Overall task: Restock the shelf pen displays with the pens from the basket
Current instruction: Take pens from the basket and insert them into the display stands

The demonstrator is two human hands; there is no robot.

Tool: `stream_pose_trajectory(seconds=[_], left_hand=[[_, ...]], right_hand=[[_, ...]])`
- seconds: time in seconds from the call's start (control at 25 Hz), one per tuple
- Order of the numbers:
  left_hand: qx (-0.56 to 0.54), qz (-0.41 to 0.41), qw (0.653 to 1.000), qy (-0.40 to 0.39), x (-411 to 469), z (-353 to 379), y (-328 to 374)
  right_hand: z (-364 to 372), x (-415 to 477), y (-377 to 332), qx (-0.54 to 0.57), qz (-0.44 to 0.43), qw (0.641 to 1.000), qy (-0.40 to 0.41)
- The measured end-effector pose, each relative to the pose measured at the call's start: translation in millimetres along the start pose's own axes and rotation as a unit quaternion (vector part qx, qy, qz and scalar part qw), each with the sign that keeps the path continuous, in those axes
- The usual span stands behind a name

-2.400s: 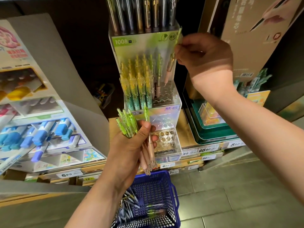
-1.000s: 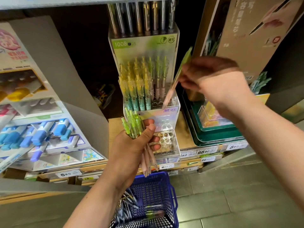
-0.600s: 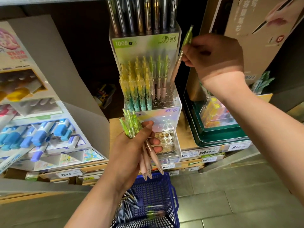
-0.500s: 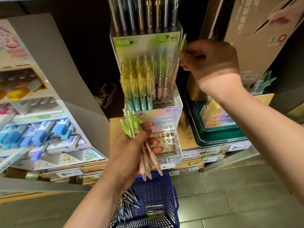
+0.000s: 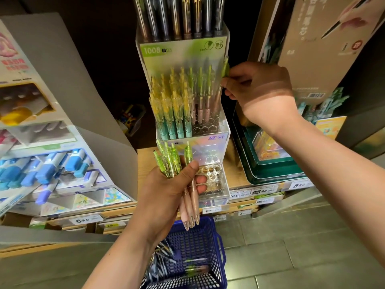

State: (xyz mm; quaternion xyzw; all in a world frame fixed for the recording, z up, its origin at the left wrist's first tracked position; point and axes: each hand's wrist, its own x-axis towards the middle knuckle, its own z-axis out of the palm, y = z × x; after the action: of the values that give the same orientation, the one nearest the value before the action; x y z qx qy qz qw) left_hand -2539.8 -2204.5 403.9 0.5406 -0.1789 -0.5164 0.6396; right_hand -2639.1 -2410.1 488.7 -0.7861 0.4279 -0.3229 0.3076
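The right hand [image 5: 260, 94] pinches 1 pen [image 5: 225, 68] near its green top, between thumb and fingertips, at the right edge of the clear rack [image 5: 208, 147]. The pen hangs tip down, its pink barrel running alongside the rightmost standing pens; whether the tip has entered a hole is hidden. The left hand [image 5: 166, 190] is clenched round a bunch [image 5: 188, 205] of matching pens, green tops up, pink barrels and clear tips poking out below the palm, just in front of the rack's lower tier. Under it sits the blue basket [image 5: 218, 240], with more loose pens [image 5: 162, 265] lying in it

These pens look light, stiff and smooth, so a loose fistful could slide, and the thumb pressed across the bunch seems the right check. For slotting, the upper barrel just under the clip is probably the best place to hold: it leaves the tip free to steer into a hole. The clips are likely the frail part, so not the place to pull. Several front holes on the rack's right side stand open, and the lower tier looks unfilled, so plenty of restocking seems left
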Motion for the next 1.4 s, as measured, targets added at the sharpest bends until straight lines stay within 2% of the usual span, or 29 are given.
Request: stream_pose_trajectory(seconds=[0.16, 0.44, 0.52, 0.6, 0.72, 0.8, 0.88, 1.0, 1.12, 1.24, 1.4], left_hand=[[0.01, 0.006, 1.0, -0.007, -0.6, -1.2, -2.4], [-0.014, 0.01, 1.0, -0.004, -3.0, 1.5, -1.1], [-0.019, 0.012, 1.0, -0.006, -3.4, 2.0, 0.3], [-0.021, 0.014, 1.0, -0.012, -3.8, 1.7, 1.5], [-0.022, 0.01, 0.999, -0.027, -3.8, 3.4, 2.5], [-0.03, 0.004, 0.999, -0.03, -3.6, 5.1, 3.2], [-0.037, -0.002, 0.999, -0.025, -3.0, 5.6, 2.9], [-0.056, -0.013, 0.998, 0.002, -2.8, 4.0, 2.8], [-0.044, -0.018, 0.999, 0.011, -3.1, -0.7, 3.2], [-0.022, -0.032, 0.999, -0.007, -5.8, -3.2, 4.1], [-0.038, -0.023, 0.999, -0.012, -7.5, -1.9, 2.4]], right_hand=[[6.5, -2.6, 1.4, -0.097, -0.038, 0.994, -0.021], [4.3, -13.7, 5.0, -0.131, 0.003, 0.989, -0.075], [-2.0, -29.8, 2.6, -0.061, 0.026, 0.994, -0.086], [-2.2, -48.7, 0.9, 0.012, 0.063, 0.982, -0.179], [7.6, -73.0, 2.5, 0.101, 0.136, 0.92, -0.354], [17.4, -83.8, 4.9, 0.249, 0.197, 0.866, -0.386], [23.9, -89.1, 9.7, 0.338, 0.221, 0.848, -0.345], [22.6, -83.8, 7.0, 0.387, 0.197, 0.865, -0.25], [10.7, -62.2, -4.7, 0.433, 0.171, 0.878, -0.111], [-3.5, -37.1, -13.4, 0.398, 0.1, 0.912, 0.024], [1.0, -22.2, -19.3, 0.296, -0.011, 0.953, 0.066]])
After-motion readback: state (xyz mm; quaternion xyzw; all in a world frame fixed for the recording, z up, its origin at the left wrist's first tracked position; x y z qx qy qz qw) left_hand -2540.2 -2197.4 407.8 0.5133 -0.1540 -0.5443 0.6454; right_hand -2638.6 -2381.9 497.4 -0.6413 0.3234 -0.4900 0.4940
